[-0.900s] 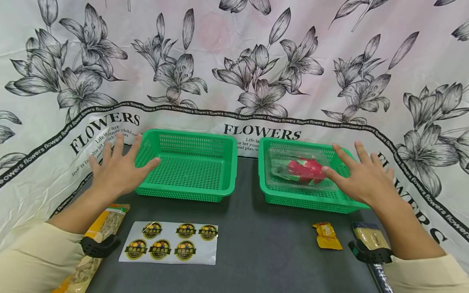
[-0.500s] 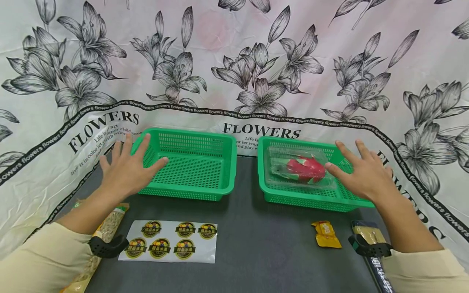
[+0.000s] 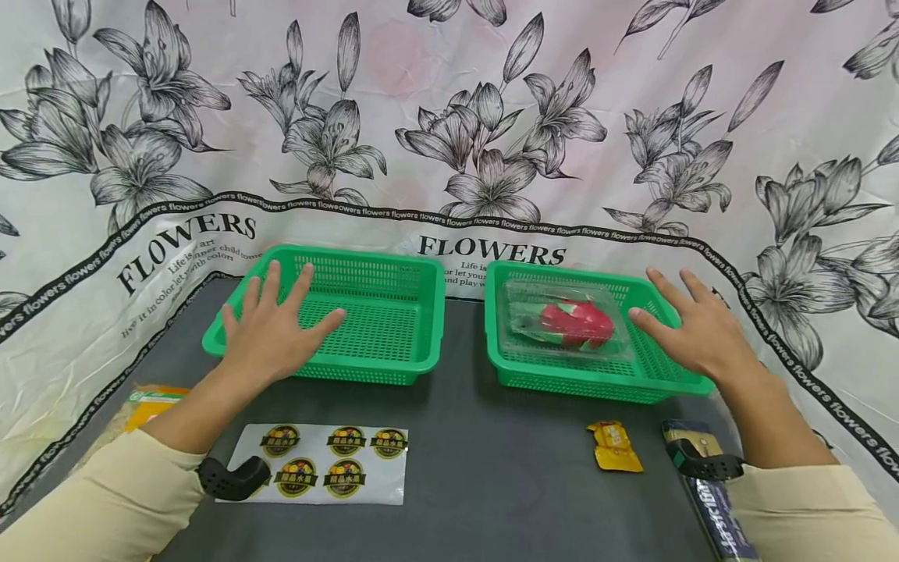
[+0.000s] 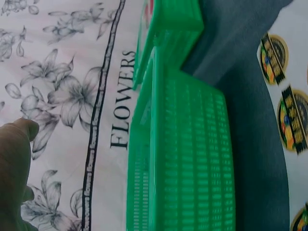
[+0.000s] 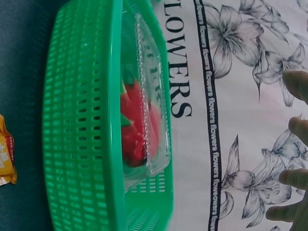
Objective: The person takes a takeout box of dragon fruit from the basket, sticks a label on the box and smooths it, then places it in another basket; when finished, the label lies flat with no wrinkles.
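Note:
My left hand, fingers spread, hovers over the left part of a green plastic basket and holds nothing. In the left wrist view that basket's side wall fills the middle, with the fingers at the left edge. My right hand is likewise spread and holds nothing, above the right end of a second green basket. Inside this basket lies a clear plastic box with a red dragon fruit in it. The right wrist view shows the dragon fruit behind the basket's rim.
A sheet of round fruit stickers lies on the dark table in front of the left basket. A small yellow packet and a dark-and-gold package lie at the right. A yellow-orange bag is partly behind the left arm. Flower-printed cloth hangs behind.
My left hand has moved right, further over the left basket, and its forearm now covers more of the bag and part of the sticker sheet. The right hand stays nearly in place; the view shifts slightly.

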`<action>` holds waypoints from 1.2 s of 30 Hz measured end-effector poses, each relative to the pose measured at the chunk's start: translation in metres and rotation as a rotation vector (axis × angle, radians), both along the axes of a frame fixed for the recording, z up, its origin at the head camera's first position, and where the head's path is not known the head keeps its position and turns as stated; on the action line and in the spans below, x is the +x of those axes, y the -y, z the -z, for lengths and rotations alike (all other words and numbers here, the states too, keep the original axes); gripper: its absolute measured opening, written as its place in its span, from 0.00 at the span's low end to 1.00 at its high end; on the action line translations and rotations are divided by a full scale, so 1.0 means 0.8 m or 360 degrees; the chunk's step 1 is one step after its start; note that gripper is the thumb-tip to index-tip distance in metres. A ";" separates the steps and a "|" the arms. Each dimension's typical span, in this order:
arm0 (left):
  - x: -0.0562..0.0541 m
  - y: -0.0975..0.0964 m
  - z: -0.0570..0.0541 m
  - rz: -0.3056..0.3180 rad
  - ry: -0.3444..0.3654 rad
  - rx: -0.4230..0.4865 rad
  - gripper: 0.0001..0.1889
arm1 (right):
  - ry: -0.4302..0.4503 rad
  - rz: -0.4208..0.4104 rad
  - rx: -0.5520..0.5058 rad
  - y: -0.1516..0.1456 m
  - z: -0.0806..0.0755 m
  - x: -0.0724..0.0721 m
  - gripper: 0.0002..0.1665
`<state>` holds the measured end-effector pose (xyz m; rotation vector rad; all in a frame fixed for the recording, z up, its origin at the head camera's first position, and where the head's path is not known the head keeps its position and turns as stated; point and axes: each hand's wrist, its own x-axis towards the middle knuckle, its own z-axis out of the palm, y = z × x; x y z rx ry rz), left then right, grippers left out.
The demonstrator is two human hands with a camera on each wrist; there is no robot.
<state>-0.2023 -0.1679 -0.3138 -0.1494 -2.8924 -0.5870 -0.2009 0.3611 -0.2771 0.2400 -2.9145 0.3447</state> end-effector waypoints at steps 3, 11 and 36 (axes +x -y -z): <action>0.000 -0.010 0.002 0.0011 -0.0002 0.0009 0.49 | 0.0009 -0.0005 -0.0031 -0.003 0.002 -0.002 0.45; -0.002 -0.038 0.005 0.0059 -0.0030 0.0015 0.49 | 0.0042 -0.0010 -0.0133 -0.016 0.006 -0.005 0.44; -0.003 -0.112 0.016 0.0201 -0.0140 0.0216 0.46 | 0.0110 -0.0030 -0.0332 -0.036 0.017 -0.026 0.43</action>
